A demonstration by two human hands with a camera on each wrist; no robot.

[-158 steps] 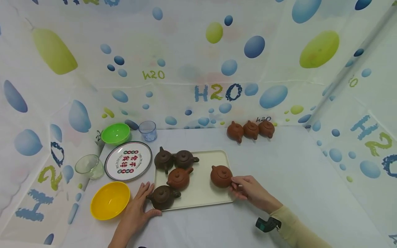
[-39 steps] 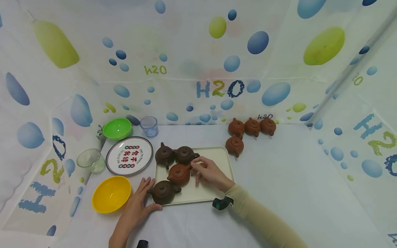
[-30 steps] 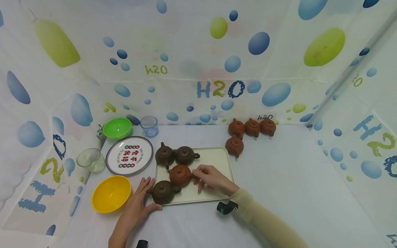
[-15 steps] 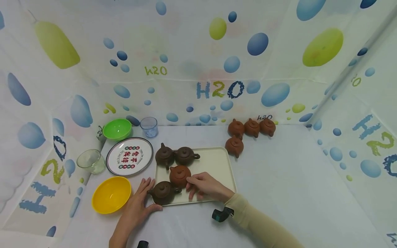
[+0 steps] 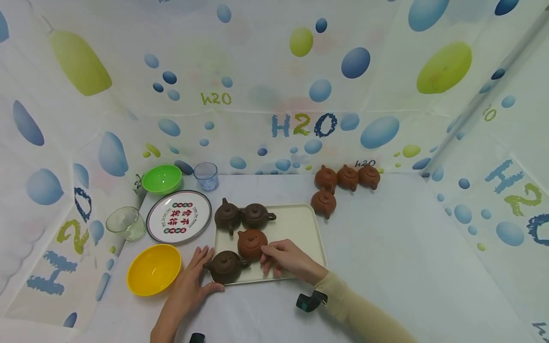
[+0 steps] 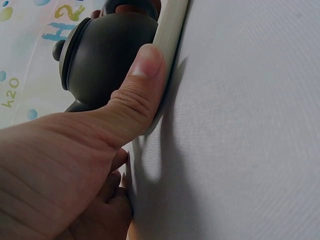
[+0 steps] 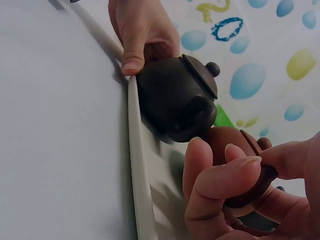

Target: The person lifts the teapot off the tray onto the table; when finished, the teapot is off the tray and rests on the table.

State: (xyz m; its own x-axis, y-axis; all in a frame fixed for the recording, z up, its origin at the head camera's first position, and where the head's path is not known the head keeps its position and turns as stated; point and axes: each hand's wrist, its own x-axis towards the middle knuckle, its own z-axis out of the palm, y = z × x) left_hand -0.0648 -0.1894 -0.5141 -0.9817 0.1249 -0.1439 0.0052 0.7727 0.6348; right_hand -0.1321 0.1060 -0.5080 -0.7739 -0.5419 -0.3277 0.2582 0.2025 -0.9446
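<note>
From the head, the right hand (image 5: 284, 257) pinches a reddish teapot (image 5: 251, 242) by its handle, on or above the cream tray (image 5: 296, 224), I can't tell which; the left hand (image 5: 190, 286) lies loose, fingers outstretched. From the left wrist, its thumb touches the rim beside a dark teapot (image 6: 112, 60). From the right wrist, fingers curl at that reddish handle.

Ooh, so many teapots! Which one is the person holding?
The reddish-brown teapot over the tray, pinched by the right hand. Its neighbours there are three dark brown teapots; the four other reddish-brown teapots stand off the tray.
</note>
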